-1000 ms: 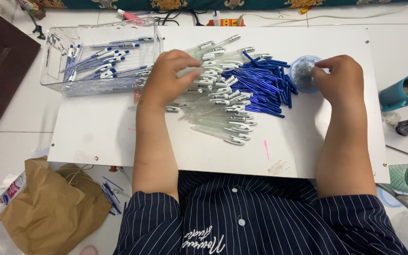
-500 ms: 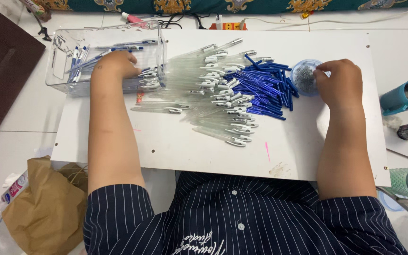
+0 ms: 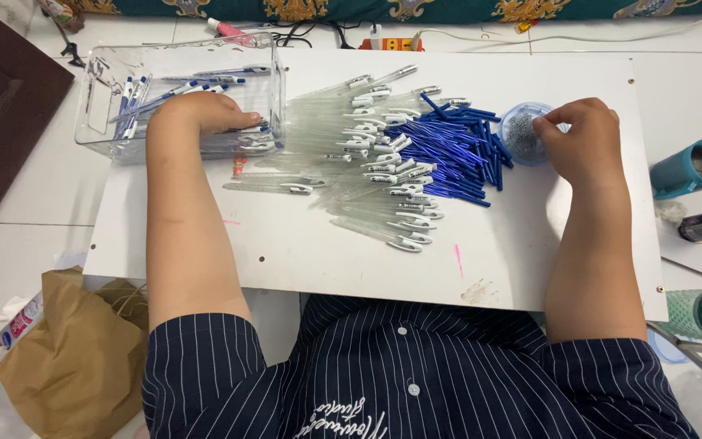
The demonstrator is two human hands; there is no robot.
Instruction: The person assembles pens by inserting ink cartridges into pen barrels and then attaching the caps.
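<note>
— Pens fill the clear bin at the board's far left corner; left hand reaches in, grip hidden.
— Right hand pinches at the spring cup; a barrel probably follows.

Place: your home floor, used for piecework.
Surface: white rectangular board on pale floor tiles.
Surroundings: patterned teal cushion, crumpled brown paper bag.

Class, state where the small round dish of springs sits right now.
The small round dish sits at the board's far right, under the right hand, beside the blue refills.
</note>
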